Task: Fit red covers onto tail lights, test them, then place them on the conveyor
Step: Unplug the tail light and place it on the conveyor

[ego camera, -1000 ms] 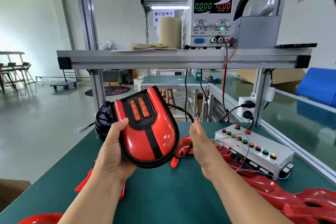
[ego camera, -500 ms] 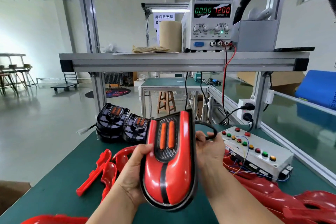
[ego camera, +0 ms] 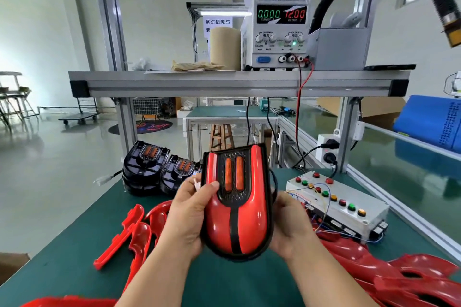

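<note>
Your left hand (ego camera: 189, 217) gripping tail light (ego camera: 237, 209) by left edge, thumb lying across front. Your right hand (ego camera: 289, 224) clasping right edge, fingers hiding behind it. Light hovering upright over table (ego camera: 74, 244), near middle; red covers (ego camera: 399, 279) near right running out of frame.

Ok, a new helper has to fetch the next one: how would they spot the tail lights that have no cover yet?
Find the green bench under the aluminium shelf. At its far left corner, by the shelf's left post, sit two stacks of bare tail lights. Unlike the covered tail light held up in front, they are all black with orange lenses.
</note>
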`<state>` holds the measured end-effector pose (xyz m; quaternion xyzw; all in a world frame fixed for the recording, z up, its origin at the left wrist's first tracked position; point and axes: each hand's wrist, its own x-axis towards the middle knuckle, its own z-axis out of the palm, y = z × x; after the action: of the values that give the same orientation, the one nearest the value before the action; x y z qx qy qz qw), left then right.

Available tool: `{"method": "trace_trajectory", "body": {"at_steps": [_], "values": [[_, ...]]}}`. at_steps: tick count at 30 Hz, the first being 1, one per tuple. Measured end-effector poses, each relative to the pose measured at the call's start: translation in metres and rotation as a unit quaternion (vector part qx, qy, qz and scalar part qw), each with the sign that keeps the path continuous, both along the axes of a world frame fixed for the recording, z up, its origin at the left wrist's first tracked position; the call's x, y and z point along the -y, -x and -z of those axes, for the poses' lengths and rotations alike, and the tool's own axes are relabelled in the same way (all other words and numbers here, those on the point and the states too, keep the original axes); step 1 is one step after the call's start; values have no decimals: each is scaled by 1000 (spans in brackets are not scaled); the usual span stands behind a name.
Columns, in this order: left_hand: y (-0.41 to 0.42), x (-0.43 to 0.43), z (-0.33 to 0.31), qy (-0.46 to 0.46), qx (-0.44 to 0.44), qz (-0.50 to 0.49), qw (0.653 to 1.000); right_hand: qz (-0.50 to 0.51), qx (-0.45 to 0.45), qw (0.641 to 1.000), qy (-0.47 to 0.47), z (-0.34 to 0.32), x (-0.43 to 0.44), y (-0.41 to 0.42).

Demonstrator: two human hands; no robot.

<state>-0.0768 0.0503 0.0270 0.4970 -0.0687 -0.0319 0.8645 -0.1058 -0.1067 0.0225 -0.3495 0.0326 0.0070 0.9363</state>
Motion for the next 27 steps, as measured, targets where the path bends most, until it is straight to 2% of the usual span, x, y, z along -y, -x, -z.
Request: {"method": "trace_trajectory", "body": {"at_steps": [2, 4, 6, 8, 11, 15, 17, 21, 23, 27], "values": [[-6, 5, -4, -70, 10, -76, 995, 60, 3, 998, 31, 2, 15, -3], [-9, 16, -6, -118, 19, -113, 986, 72, 14, 987, 141, 0, 15, 3], [-8, 33, -9, -146, 24, -127, 981, 115, 3, 961, 250, 3, 9, 9], [-5, 52, -11, -170, 28, -119, 978, 190, -17, 935, 299, 2, 12, 13], [0, 82, -14, -191, 20, -19, 981, 274, -86, 925, 248, -12, 37, 22], [12, 132, -20, -189, 40, 110, 975, 365, -110, 902, 203, -32, 91, 40], [14, 165, -28, -185, 42, 117, 975, 402, -101, 891, 187, -43, 117, 49], [14, 229, -51, -167, 19, 133, 977, 408, -99, 901, 107, -63, 169, 67], [14, 249, -57, -152, -6, 163, 975, 416, -93, 897, 115, -68, 194, 75], [15, 302, -72, -140, -3, 204, 969, 432, -90, 888, 134, -83, 243, 90]]}}
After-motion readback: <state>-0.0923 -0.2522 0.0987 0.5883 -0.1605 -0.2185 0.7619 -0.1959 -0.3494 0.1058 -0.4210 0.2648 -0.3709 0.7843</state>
